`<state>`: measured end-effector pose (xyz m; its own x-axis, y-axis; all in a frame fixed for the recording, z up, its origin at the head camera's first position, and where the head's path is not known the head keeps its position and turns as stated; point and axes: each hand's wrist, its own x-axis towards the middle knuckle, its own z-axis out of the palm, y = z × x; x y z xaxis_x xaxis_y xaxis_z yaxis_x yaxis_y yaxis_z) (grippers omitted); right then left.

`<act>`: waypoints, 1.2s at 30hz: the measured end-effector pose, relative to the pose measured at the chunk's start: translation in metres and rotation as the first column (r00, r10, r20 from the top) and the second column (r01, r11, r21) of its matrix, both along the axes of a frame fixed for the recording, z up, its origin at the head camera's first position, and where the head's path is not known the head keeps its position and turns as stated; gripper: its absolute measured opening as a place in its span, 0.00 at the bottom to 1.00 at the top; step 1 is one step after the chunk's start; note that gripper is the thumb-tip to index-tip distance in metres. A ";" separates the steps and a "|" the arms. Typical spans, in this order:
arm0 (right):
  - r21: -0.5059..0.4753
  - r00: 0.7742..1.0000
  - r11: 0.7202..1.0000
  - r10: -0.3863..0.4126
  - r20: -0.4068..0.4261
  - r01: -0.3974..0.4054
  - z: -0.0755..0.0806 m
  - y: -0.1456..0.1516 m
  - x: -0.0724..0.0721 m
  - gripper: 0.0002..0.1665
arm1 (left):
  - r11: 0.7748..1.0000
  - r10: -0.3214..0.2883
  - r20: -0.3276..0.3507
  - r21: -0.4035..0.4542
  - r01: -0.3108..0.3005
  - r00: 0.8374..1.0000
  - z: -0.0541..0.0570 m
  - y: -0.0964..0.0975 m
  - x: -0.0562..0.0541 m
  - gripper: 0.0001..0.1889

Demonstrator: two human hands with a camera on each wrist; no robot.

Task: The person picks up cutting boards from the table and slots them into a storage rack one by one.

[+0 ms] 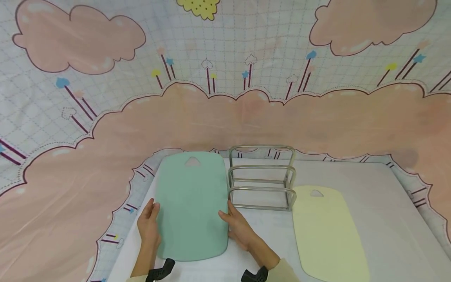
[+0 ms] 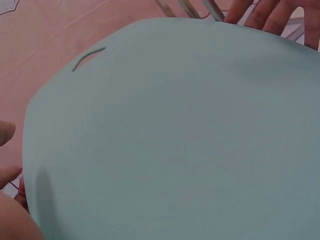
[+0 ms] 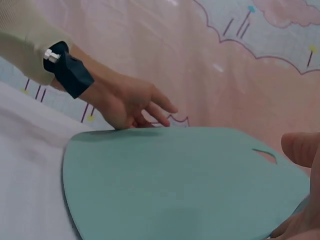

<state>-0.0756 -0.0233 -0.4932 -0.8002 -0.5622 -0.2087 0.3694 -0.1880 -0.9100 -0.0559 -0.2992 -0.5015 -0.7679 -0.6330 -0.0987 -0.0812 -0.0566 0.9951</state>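
Note:
A pale green cutting board [image 1: 192, 207] with a triangular hole near its top is held between both hands, raised off the table. At its left edge is my left hand [image 1: 149, 227]; its lower fingers go under the rim, and the thumb [image 2: 7, 133] stands apart from the face. My right hand [image 1: 239, 227] holds the right edge, the fingers [image 2: 265, 15] passing behind the rim. In the right wrist view the right thumb [image 3: 300, 148] sits above the board. Parts of the fingers are hidden by the board.
A metal wire rack [image 1: 262, 188] with several loops stands right of the green board. A pale yellow cutting board [image 1: 327, 235] lies right of the rack on the white table [image 1: 380, 211]. Printed cloth [image 1: 246, 121] hangs behind the table.

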 end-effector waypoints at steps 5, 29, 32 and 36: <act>0.002 0.999 1.000 0.025 -0.047 -0.025 0.008 -0.002 0.001 0.48 | 0.992 -0.128 -0.007 -0.014 0.128 0.992 0.012 -0.004 0.002 0.32; 0.200 0.961 0.979 0.024 -0.276 0.033 0.050 -0.006 -0.024 0.55 | 0.988 -0.151 -0.406 -0.028 0.153 0.901 0.064 -0.005 -0.008 0.26; 0.174 0.951 0.984 0.012 -0.308 0.044 0.053 -0.008 -0.031 0.56 | 0.984 -0.176 -0.445 -0.052 0.170 0.878 0.069 -0.005 -0.011 0.26; 0.162 0.929 0.986 0.016 -0.370 0.048 0.058 -0.011 -0.038 0.56 | 0.974 -0.228 -0.482 -0.110 0.200 0.846 0.075 -0.006 -0.014 0.27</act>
